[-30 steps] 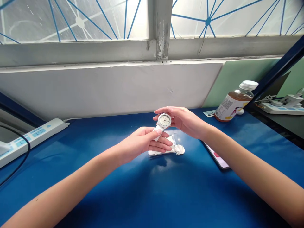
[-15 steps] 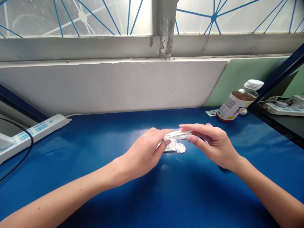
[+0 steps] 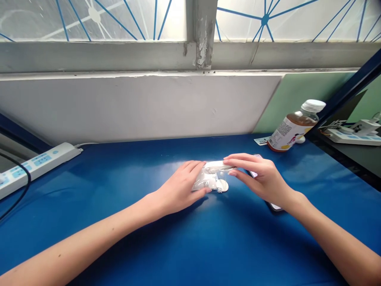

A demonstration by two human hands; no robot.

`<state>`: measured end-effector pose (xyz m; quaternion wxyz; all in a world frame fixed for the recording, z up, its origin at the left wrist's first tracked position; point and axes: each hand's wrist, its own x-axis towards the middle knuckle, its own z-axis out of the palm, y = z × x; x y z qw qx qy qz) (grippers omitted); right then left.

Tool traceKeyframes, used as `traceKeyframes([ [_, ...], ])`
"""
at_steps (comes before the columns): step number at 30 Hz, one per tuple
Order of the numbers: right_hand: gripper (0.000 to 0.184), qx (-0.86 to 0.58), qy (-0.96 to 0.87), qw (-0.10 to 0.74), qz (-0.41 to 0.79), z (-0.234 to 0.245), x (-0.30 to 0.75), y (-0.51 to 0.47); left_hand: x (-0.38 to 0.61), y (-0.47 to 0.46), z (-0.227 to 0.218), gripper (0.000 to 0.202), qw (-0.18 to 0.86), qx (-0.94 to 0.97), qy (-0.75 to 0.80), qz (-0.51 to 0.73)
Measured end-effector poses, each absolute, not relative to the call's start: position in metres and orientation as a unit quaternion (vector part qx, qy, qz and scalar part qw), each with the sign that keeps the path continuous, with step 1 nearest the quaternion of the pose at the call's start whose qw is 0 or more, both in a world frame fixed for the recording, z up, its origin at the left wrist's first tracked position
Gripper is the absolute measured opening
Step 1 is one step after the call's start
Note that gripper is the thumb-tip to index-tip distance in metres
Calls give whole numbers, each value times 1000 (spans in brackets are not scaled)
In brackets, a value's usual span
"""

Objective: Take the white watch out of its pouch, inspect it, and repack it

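White plastic wristwatch (image 3: 216, 166) sits mid-table, held flat just above a clear plastic packet (image 3: 205, 184) on the blue tabletop (image 3: 190, 238). The left hand (image 3: 181, 188) pinches its left end with the fingers narrowed. The right hand (image 3: 262, 178) closes its fingertips on the right end. A light, even grip at both ends should keep it level; best to spare the dial.

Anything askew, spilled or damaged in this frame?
Two things. The bottle at the far right corner of the table appears tilted, though its cap is on and nothing has spilled. Paint is flaking off the window post. The white watch pinched by the right hand shows no visible damage.
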<state>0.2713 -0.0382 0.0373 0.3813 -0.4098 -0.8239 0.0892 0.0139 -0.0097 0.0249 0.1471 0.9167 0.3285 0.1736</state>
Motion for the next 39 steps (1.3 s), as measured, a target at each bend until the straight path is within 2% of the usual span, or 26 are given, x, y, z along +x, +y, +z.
traceKeyframes([
  [9, 22, -398, -880, 255, 51, 35, 294, -25, 2, 3, 4, 52, 120, 936, 311, 117],
  [18, 23, -412, -874, 243, 82, 30, 306, -17, 4, 2, 3, 50, 79, 940, 306, 129],
  [25, 21, -399, -882, 241, 75, 29, 295, -22, 4, 1, 2, 48, 92, 932, 312, 158],
  [32, 31, -390, -882, 248, 89, 12, 278, -26, 4, 1, 0, 48, 105, 930, 314, 163],
  [39, 30, -414, -880, 223, 70, 12, 265, -33, 6, 1, 1, 47, 100, 931, 311, 163],
])
